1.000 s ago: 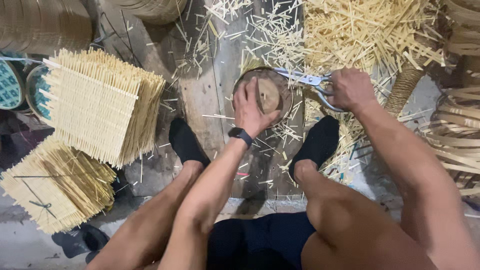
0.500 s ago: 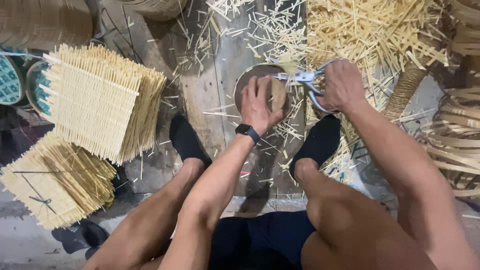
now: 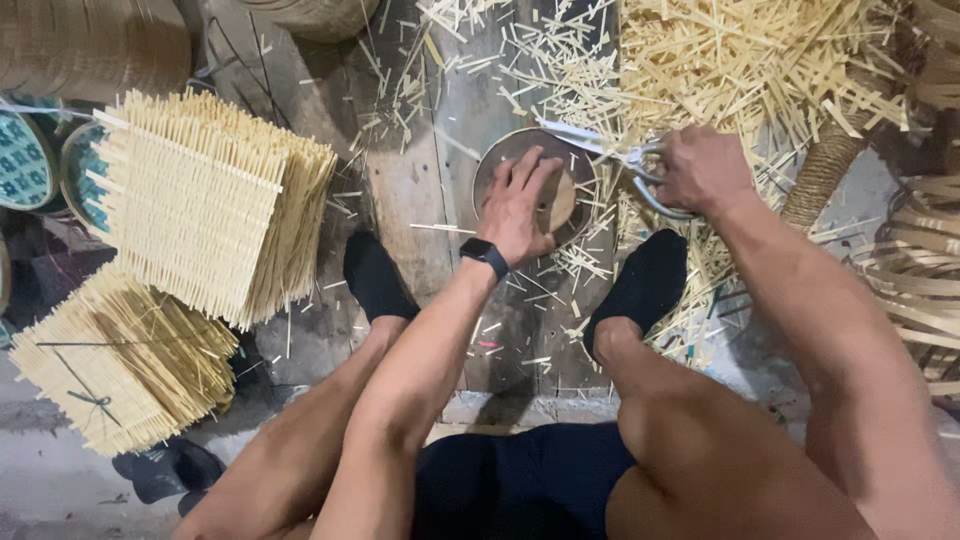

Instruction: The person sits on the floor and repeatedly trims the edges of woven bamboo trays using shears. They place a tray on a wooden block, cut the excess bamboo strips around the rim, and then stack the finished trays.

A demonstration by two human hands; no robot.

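Bamboo Disc Under One Hand, Scissors in the Other

Bamboo is everywhere on this wooden floor: pale offcut strips lie heaped at the top right and scattered across the planks. The person sits with both legs forward, feet in black socks planted either side of the work.

The left hand lies flat, fingers spread, pressing down on a round woven disc that sits on the floor between the feet (a dark smartwatch is strapped to that wrist). The palm rests on the disc rather than closing around it, and most of the disc is hidden beneath it; only the dark rim and a tan patch at the right show.

The right hand is clenched around the handles of a pair of scissors, whose pale blades point left and reach over the top edge of the disc, just beside the left fingertips. Whether the blades are touching the rim cannot be told.

To the left, well apart from the hands, a stack of square woven mats with bristling edges leans on the floor. A second bundle of mats, tied with dark string, lies below it. Teal patterned baskets peek in at the left edge, and coiled bamboo strips curve along the right side.
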